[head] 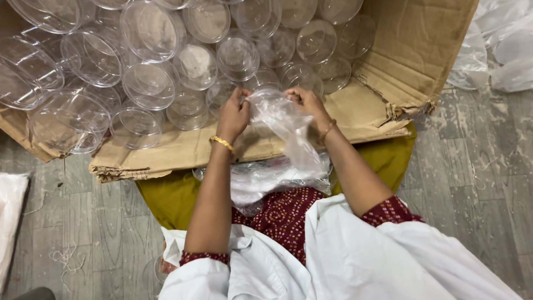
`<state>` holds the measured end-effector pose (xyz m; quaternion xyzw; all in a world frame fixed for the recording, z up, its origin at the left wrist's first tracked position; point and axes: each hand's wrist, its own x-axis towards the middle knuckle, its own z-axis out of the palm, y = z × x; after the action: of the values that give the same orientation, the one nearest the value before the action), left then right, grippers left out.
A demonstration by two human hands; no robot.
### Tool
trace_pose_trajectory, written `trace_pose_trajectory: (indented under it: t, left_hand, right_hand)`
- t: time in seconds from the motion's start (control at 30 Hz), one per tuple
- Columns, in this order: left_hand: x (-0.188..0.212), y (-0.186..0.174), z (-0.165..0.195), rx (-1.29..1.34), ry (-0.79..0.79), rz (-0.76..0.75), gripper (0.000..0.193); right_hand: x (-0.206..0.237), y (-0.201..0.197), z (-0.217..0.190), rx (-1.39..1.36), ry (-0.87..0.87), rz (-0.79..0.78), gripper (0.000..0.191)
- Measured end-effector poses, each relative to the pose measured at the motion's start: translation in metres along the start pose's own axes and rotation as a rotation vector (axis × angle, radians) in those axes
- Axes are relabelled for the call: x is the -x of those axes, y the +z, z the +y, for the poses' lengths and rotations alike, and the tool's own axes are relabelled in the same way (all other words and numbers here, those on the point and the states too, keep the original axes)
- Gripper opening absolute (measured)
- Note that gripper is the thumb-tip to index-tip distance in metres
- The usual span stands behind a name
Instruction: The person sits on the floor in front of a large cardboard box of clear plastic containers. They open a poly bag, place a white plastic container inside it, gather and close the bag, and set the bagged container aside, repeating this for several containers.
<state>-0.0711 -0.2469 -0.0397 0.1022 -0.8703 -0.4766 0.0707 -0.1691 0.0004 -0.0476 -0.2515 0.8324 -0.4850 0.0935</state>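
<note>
Both the left hand and right hand pinch a clear plastic bag open just before the cardboard box, where many clear containers lie unbagged.

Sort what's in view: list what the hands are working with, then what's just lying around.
In hand: thin clear plastic bag, pinched by left hand and right hand; round clear plastic containers in the opened brown cardboard box.

Lying about: crumpled plastic wrap; loose white string.

1 head view, looking steeply down, close over lap.
</note>
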Motion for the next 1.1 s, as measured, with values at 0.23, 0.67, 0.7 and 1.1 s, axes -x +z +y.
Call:
trace_pose_trajectory:
  t: [0.23, 0.67, 0.7, 1.1]
  left_hand:
    - [-0.003, -0.003, -0.015, 0.079, -0.257, -0.271, 0.025]
    - [-0.004, -0.013, 0.053, 0.313, 0.123, 0.109, 0.012]
    - [-0.006, -0.016, 0.064, 0.173, 0.035, 0.128, 0.015]
    - [0.041, -0.215, -0.015, -0.220, 0.304, 1.091, 0.037]
  right_hand:
    - [0.011, 0.007, 0.015, -0.544, 0.327, -0.244, 0.033]
    - [0.017, -0.010, -0.117, -1.456, 0.511, -0.618, 0.065]
    - [0.021, -0.011, -0.129, -1.422, 0.527, -0.579, 0.060]
    - [0.093, -0.236, -0.056, -1.101, -0.146, 0.393, 0.060]
